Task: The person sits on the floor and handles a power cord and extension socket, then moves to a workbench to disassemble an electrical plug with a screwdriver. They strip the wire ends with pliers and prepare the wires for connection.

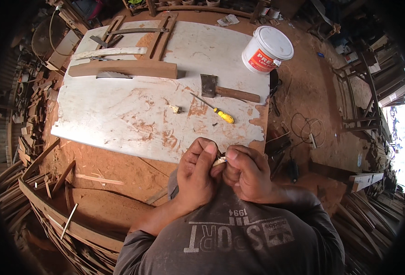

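Just past the near edge of the table (pixel 92 133), my left hand (pixel 196 172) and my right hand (pixel 248 172) meet in front of my chest. Both are closed, thumbs and fingers pinching a small pale yellowish piece (pixel 219 161) between them. Most of it is covered by my fingers, so its kind cannot be made out. Farther off on the table lies a small yellowish and brown lump (pixel 175 109). To its right are a screwdriver (pixel 218 111) with a yellow handle and a hammer (pixel 227 90) with a dark, blocky head and wooden handle.
A white lidded bucket (pixel 267 49) stands at the table's far right. At far left lie a thick wooden plank (pixel 122 70), a saw blade (pixel 114 75) and a wooden frame (pixel 159 39). Wood strips (pixel 365 220) crowd the right floor; a cable (pixel 307 126) coils there. A curved wooden piece (pixel 74 229) stands left.
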### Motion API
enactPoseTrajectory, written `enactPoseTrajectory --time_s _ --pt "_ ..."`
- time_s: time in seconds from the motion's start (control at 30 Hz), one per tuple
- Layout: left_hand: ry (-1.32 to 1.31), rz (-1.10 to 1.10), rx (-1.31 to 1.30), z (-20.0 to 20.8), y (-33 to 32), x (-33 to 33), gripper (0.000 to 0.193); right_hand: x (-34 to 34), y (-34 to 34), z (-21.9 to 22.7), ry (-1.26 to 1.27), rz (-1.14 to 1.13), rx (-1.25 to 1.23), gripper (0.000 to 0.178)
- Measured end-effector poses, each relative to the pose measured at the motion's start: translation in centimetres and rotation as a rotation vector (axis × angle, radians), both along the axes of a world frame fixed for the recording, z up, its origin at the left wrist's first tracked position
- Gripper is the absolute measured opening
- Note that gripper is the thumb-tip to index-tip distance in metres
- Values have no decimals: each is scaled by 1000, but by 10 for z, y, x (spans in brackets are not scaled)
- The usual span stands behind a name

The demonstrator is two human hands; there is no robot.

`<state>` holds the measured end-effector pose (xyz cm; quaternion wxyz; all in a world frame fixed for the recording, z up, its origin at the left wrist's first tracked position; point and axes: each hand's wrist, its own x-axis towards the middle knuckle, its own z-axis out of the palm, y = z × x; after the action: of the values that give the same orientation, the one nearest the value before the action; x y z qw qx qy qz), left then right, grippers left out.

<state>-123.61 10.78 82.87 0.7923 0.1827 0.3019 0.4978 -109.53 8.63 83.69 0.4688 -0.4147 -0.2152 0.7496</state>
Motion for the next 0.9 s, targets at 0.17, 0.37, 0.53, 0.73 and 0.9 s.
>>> enactPoseTrajectory --time_s 0.17,0.37,0.53,0.73,0.9 --pt "-3 -79 59 -9 14 -6 13 14 26 1 -102 106 -8 32" --pt "202 -143 256 -24 25 -19 29 37 55 -14 -884 -120 665 16" --pt "422 -48 421 -35 22 -15 30 24 47 15 -1126 46 851 29" --pt "340 -92 352 -31 26 -16 21 22 36 -19 -923 -109 865 19" --pt "196 -193 212 -29 31 -12 18 19 28 -25 -902 -115 879 15"
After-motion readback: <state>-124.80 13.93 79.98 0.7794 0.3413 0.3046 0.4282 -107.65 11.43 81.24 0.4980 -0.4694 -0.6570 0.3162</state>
